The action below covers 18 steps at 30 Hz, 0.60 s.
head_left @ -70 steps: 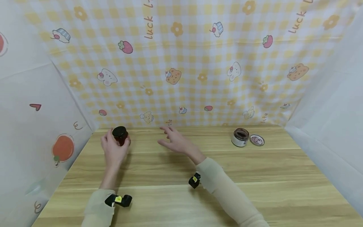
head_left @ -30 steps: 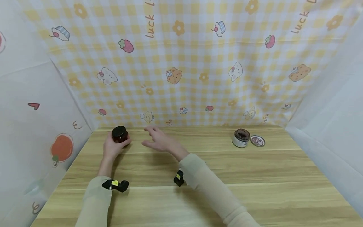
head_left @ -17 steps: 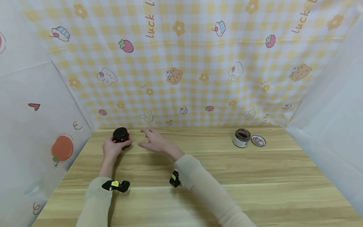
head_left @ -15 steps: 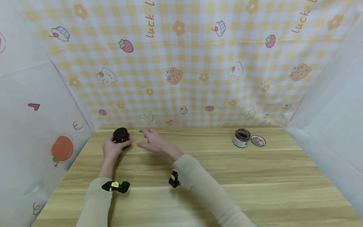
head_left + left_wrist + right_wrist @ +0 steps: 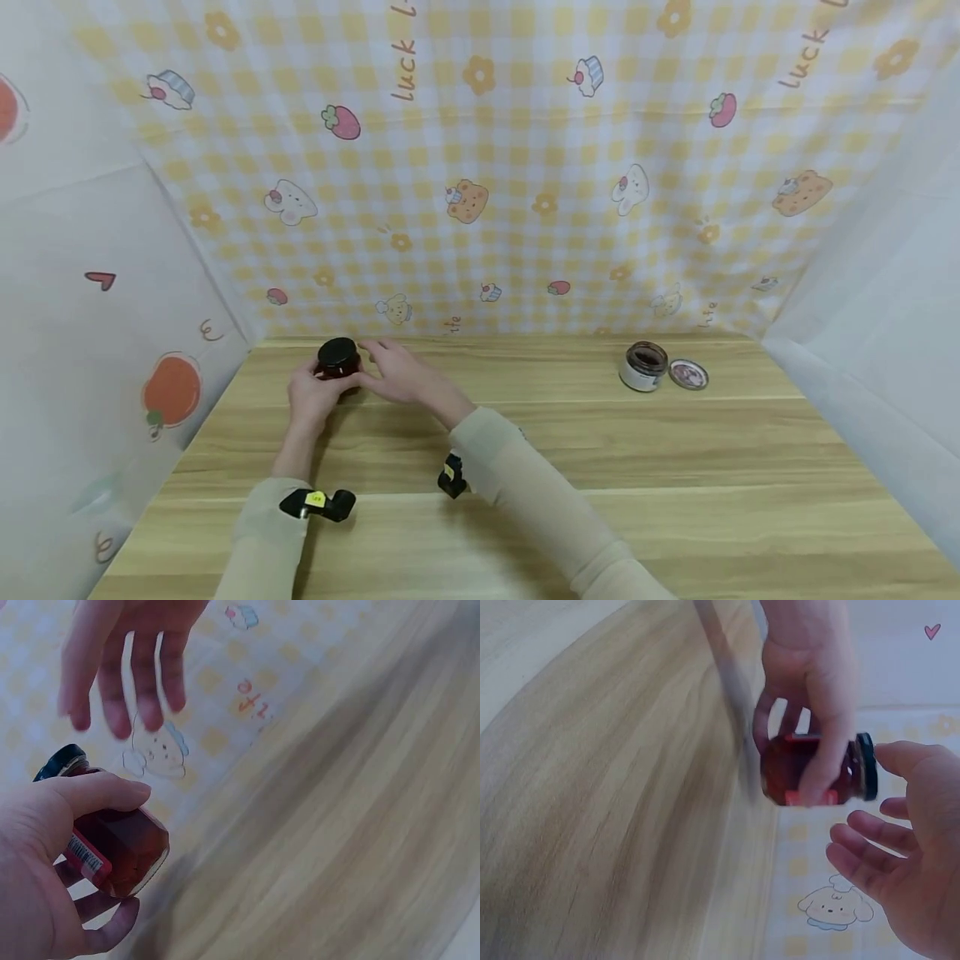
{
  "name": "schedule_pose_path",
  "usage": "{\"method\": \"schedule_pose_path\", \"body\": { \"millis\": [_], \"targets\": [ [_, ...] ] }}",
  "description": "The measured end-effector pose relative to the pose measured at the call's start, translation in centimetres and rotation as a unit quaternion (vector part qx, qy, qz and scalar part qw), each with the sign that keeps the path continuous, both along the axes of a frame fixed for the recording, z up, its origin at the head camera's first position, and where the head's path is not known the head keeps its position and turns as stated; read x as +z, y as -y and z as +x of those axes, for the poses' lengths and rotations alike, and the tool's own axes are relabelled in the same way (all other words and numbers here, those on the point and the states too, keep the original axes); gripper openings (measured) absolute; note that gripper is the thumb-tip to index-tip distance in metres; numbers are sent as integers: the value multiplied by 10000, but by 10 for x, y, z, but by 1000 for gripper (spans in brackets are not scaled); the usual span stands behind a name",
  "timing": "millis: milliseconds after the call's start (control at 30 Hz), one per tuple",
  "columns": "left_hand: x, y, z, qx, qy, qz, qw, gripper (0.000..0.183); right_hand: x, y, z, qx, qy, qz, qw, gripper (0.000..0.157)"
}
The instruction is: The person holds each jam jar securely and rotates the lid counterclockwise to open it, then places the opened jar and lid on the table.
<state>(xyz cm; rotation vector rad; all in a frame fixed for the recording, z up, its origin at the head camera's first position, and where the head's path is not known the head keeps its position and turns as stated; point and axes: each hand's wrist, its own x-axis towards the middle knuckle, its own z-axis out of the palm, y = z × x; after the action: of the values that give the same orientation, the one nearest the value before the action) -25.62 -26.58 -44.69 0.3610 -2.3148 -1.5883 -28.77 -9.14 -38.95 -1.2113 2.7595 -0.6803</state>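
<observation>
Glass jar [image 5: 341, 364], near upright, in your left hand [image 5: 311, 398]

Your left fingers grip its dark red body, arm stretched ahead, long axis close to vertical, black lid [image 5: 337, 351] up. Your right hand [image 5: 401, 373] slants from the right, fingers parted and holding nothing, the black lid just to their left. Well off right on the bench [image 5: 600, 450], an open jar [image 5: 642, 374] stands beside a loose lid [image 5: 688, 374].

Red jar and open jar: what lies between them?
The head view shows the right hand beside the red jar, then bare tabletop to the open jar.
</observation>
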Motion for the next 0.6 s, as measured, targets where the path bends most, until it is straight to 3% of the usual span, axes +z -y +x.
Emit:
{"method": "schedule_pose_path", "body": {
  "millis": [233, 600],
  "targets": [
    [10, -14, 2, -41, -60, -253, 9997, 52, 1, 1, -1, -55, -326, -194, 9993, 66],
    [10, -30, 8, -66, -467, -1118, 9926, 40, 6, -7, 1, -346, -621, -326, 9969, 70]
  ]
}}
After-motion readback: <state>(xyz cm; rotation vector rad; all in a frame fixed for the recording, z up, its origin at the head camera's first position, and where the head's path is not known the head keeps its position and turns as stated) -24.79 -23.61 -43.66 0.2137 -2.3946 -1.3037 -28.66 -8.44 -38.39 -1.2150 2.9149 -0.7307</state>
